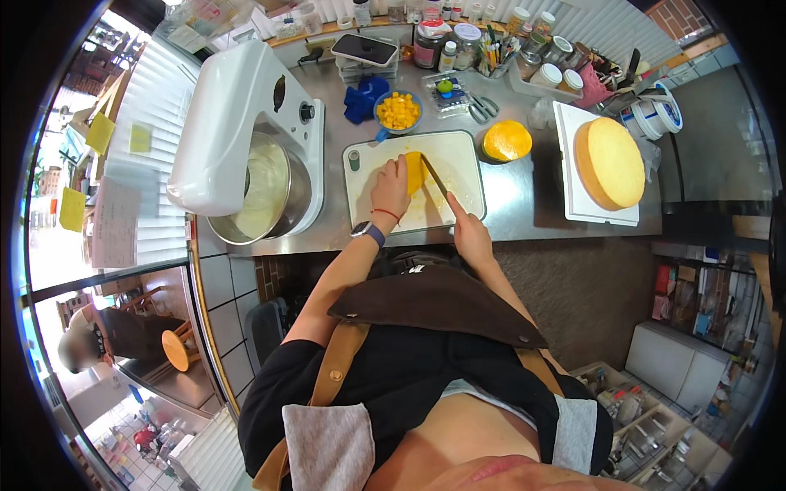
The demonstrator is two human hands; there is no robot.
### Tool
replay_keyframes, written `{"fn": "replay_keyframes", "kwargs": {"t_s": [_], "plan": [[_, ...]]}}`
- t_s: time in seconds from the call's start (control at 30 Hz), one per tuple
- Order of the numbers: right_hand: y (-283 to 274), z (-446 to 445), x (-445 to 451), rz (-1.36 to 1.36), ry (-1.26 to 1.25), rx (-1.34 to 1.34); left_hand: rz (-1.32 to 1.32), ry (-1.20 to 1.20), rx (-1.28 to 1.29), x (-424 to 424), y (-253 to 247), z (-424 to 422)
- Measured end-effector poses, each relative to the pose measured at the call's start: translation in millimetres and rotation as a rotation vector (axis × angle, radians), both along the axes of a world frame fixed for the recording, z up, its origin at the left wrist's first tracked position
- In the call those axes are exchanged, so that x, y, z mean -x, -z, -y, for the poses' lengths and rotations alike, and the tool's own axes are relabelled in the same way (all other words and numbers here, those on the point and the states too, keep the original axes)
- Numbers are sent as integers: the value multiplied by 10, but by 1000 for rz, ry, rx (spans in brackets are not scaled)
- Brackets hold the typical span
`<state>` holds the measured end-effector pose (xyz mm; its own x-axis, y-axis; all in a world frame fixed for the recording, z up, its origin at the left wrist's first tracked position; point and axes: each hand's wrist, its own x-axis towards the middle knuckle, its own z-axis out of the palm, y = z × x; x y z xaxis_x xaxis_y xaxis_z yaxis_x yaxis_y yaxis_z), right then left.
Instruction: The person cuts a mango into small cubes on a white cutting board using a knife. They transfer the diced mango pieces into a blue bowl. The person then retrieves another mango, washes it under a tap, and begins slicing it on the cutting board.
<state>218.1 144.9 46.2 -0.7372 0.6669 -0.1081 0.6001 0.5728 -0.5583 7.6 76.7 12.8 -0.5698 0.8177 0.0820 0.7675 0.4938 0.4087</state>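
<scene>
A piece of yellow fruit, probably mango (416,173), lies on the white cutting board (373,207). My left hand (390,187) steadies it from the left, fingertips resting on its near side. In my right hand (471,232) is a long narrow knife (436,176), its blade tip meeting the right edge of the fruit. Wet yellow smears and bits mark the board around the blade. Just beyond the board, a blue bowl (381,132) is heaped with yellow fruit cubes (398,112).
At left stands a white stand mixer (224,116), its steel bowl (296,190) holding pale cream. A round glossy yellow item (507,140) sits right of the board, near scissors (484,109). Farther right, a round sponge cake (610,163) rests on a white slab (568,184). Jars (468,46) line the back.
</scene>
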Motion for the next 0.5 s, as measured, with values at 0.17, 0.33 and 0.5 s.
{"fn": "replay_keyframes", "kwargs": {"t_s": [0.17, 0.33, 0.5], "plan": [[125, -13, -3, 39, -20, 62, -70, 14, -97, -40, 44, 17], [173, -1, -170, 50, -22, 118, -74, -6, -57, -53, 98, 10], [-113, 45, -95, -22, -26, -15, -61, -24, -30, -63, 81, 35]]}}
